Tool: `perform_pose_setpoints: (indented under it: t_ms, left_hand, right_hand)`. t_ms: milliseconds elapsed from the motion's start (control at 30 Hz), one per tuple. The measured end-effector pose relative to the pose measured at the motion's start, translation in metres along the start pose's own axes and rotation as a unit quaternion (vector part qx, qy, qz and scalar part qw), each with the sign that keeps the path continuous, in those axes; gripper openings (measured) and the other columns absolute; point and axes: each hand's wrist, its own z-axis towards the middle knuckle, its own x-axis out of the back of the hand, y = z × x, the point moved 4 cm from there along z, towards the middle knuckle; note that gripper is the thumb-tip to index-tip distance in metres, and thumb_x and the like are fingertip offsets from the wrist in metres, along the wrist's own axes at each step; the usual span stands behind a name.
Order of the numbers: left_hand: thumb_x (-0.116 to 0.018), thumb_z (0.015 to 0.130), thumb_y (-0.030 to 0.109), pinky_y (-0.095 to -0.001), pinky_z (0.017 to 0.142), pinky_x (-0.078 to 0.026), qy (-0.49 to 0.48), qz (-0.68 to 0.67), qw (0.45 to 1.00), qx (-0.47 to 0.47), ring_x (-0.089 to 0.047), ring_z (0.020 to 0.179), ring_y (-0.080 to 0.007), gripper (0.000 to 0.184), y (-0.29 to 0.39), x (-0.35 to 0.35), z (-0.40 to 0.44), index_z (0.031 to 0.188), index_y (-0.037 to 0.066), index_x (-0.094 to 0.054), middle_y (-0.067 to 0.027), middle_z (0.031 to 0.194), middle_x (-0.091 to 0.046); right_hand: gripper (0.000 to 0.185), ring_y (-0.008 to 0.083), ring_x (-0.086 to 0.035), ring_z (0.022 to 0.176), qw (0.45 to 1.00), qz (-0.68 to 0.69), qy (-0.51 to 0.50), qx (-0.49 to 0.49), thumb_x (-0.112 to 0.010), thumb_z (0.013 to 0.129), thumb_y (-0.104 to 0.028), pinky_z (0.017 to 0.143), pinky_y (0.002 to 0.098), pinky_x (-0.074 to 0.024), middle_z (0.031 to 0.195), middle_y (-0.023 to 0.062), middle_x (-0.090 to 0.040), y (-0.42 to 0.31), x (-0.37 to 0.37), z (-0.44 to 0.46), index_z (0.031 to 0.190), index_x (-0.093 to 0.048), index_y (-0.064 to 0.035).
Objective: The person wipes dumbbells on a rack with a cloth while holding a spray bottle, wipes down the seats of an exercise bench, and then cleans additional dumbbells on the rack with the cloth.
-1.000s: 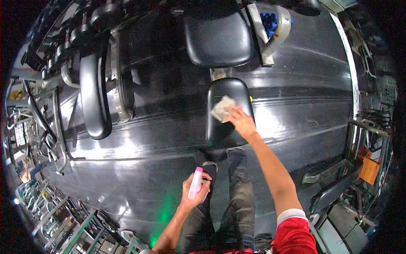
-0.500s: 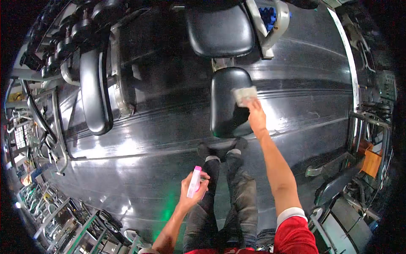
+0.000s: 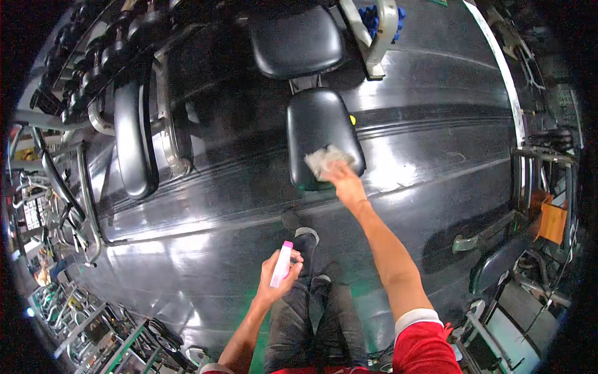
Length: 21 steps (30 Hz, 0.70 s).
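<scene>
A pale cloth [image 3: 325, 162] lies against the near end of a black padded bench seat [image 3: 319, 121]. My right hand [image 3: 342, 176] is closed on this cloth, its arm stretched forward; cloth and fingers are slightly blurred. Lower down, in front of my legs, my left hand [image 3: 279, 274] grips a white bottle with a pink top [image 3: 282, 265], held nearly upright and apart from the bench. Beyond the seat is the bench's wider black back pad [image 3: 298, 43].
Another black bench [image 3: 134, 137] stands to the left, beside a rack of dumbbells [image 3: 112, 56]. Gym machines [image 3: 99, 330] crowd the lower left. On the right are a metal frame [image 3: 545, 159] and an orange board [image 3: 551, 222]. Dark shiny flooring [image 3: 205, 249] surrounds my feet.
My right hand has moved the cloth nearer and to the left, down to the seat's near end. My feet have shifted. The left hand still holds the bottle.
</scene>
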Motion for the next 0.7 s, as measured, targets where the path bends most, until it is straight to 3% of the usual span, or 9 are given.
perform_pose_setpoints:
  t_ms: [100, 133, 167, 233, 300, 333, 367, 433, 700]
  left_hand:
    - [-0.068, 0.080, 0.006, -0.0224, 0.056, -0.044, -0.014, 0.067, 0.997, -0.042, -0.054, 0.062, -0.0066, 0.023, 0.014, -0.019, -0.015, 0.100, 0.003, -0.057, -0.0020, 0.082, -0.058]
    - [-0.069, 0.079, 0.005, -0.0224, 0.057, -0.043, -0.015, 0.099, 0.992, -0.072, -0.052, 0.062, -0.0070, 0.027, 0.023, -0.028, -0.023, 0.102, 0.002, -0.056, -0.0023, 0.085, -0.055]
    - [-0.069, 0.079, 0.005, -0.0224, 0.057, -0.043, -0.029, 0.105, 0.991, -0.079, -0.052, 0.062, -0.0070, 0.027, 0.026, -0.039, -0.033, 0.102, 0.002, -0.056, -0.0023, 0.085, -0.055]
    - [-0.072, 0.076, 0.005, -0.0230, 0.056, -0.043, -0.023, 0.140, 0.974, -0.174, -0.049, 0.061, -0.0083, 0.036, 0.043, -0.052, -0.051, 0.107, 0.002, -0.054, -0.0046, 0.095, -0.047]
    - [-0.072, 0.076, 0.003, -0.0244, 0.060, -0.045, -0.042, 0.121, 0.976, -0.178, -0.050, 0.065, -0.0094, 0.040, 0.058, -0.066, -0.077, 0.110, 0.003, -0.052, -0.0063, 0.104, -0.042]
    - [-0.072, 0.076, 0.003, -0.0248, 0.061, -0.045, -0.044, 0.121, 0.976, -0.174, -0.051, 0.066, -0.0097, 0.040, 0.066, -0.070, -0.091, 0.111, 0.003, -0.052, -0.0064, 0.105, -0.043]
    - [-0.072, 0.077, 0.003, -0.0251, 0.062, -0.045, -0.044, 0.120, 0.977, -0.172, -0.051, 0.068, -0.0100, 0.041, 0.074, -0.076, -0.105, 0.112, 0.004, -0.051, -0.0065, 0.106, -0.043]
    - [-0.072, 0.077, 0.004, -0.0256, 0.063, -0.045, -0.056, 0.135, 0.966, -0.213, -0.052, 0.068, -0.0103, 0.043, 0.090, -0.084, -0.133, 0.113, 0.004, -0.050, -0.0068, 0.108, -0.044]
    - [-0.064, 0.082, 0.001, -0.0252, 0.064, -0.047, -0.096, -0.019, 0.962, -0.255, -0.055, 0.073, -0.0097, 0.040, 0.133, -0.116, -0.230, 0.118, 0.003, -0.046, -0.0031, 0.096, -0.054]
  right_hand:
    - [0.039, 0.0274, -0.048, 0.120, 0.997, 0.030, 0.010, -0.074, -0.056, 0.072, -0.001, 0.099, 0.0353, -0.0426, 0.125, 0.0044, -0.056, 0.011, -0.006, -0.047, 0.107, -0.064, -0.0168]
    - [0.039, 0.0265, -0.052, 0.114, 0.975, 0.094, 0.032, -0.198, -0.056, 0.073, 0.001, 0.096, 0.0341, -0.0436, 0.120, 0.0061, -0.059, 0.028, -0.009, -0.070, 0.109, -0.064, -0.0145]
    - [0.040, 0.0256, -0.056, 0.108, 0.933, 0.156, 0.057, -0.319, -0.055, 0.074, 0.003, 0.093, 0.0330, -0.0445, 0.115, 0.0077, -0.062, 0.050, -0.019, -0.101, 0.110, -0.063, -0.0122]
    - [0.034, 0.0199, -0.059, 0.096, 0.738, 0.492, 0.137, -0.441, -0.050, 0.082, 0.002, 0.086, 0.0301, -0.0458, 0.104, 0.0079, -0.064, 0.098, -0.060, -0.174, 0.112, -0.061, -0.0059]
    - [0.028, 0.0133, -0.057, 0.091, 0.672, 0.598, 0.167, -0.404, -0.047, 0.088, -0.003, 0.083, 0.0270, -0.0458, 0.101, 0.0043, -0.063, 0.085, -0.019, -0.220, 0.112, -0.060, -0.0028]
    - [0.028, 0.0136, -0.057, 0.091, 0.643, 0.612, 0.159, -0.432, -0.046, 0.090, -0.005, 0.083, 0.0271, -0.0459, 0.101, 0.0047, -0.062, 0.064, 0.019, -0.239, 0.114, -0.059, -0.0010]
    - [0.029, 0.0155, -0.059, 0.092, 0.619, 0.691, 0.167, -0.334, -0.048, 0.092, -0.009, 0.082, 0.0288, -0.0478, 0.104, 0.0062, -0.062, 0.054, 0.037, -0.261, 0.120, -0.054, -0.0019]
    - [0.036, 0.0193, -0.060, 0.096, 0.529, 0.753, 0.141, -0.367, -0.051, 0.093, -0.017, 0.079, 0.0320, -0.0510, 0.108, 0.0092, -0.062, 0.004, 0.114, -0.288, 0.126, -0.048, -0.0029]
    - [0.056, 0.0237, -0.062, 0.094, 0.427, 0.824, 0.168, -0.332, -0.059, 0.086, -0.034, 0.077, 0.0371, -0.0526, 0.115, 0.0097, -0.060, -0.071, 0.261, -0.373, 0.133, -0.041, -0.0106]
